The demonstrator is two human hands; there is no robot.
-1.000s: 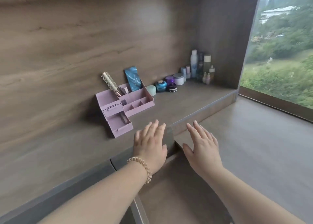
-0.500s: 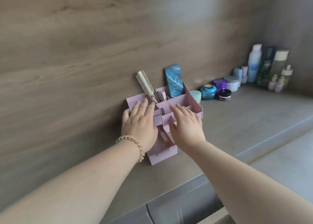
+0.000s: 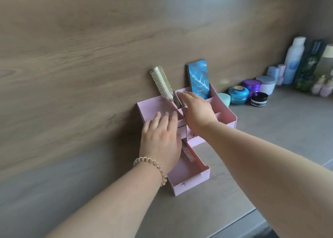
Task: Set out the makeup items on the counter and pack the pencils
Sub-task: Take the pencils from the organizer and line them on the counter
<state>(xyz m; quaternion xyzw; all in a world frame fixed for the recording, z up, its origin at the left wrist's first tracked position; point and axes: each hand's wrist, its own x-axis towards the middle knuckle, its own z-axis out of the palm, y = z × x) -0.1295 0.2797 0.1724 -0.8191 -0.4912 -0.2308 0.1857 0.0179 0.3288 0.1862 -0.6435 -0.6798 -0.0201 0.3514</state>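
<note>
A pink plastic organiser (image 3: 226, 114) stands on the counter against the wood wall, its bottom drawer (image 3: 189, 174) pulled out toward me. A round hairbrush (image 3: 161, 81) and several dark pencil-like sticks (image 3: 177, 100) stand in its back compartment, with a blue patterned palette (image 3: 198, 79) upright to their right. My left hand (image 3: 160, 138) lies flat over the organiser's left top, fingers apart. My right hand (image 3: 196, 109) reaches over the middle, fingertips at the sticks, not closed on any. A small patterned item (image 3: 188, 152) lies in the drawer.
Jars stand right of the organiser: a pale teal one (image 3: 224, 99), a ribbed blue one (image 3: 237, 94), a black one (image 3: 259, 99), a purple one (image 3: 252, 85) and a white one (image 3: 266, 83). Taller bottles (image 3: 294, 59) fill the far right corner. The counter's front edge (image 3: 234, 223) runs lower right.
Both hands came up from the counter's front edge to the organiser. Since half a second ago my right hand moved back toward the sticks, and the view drew closer.
</note>
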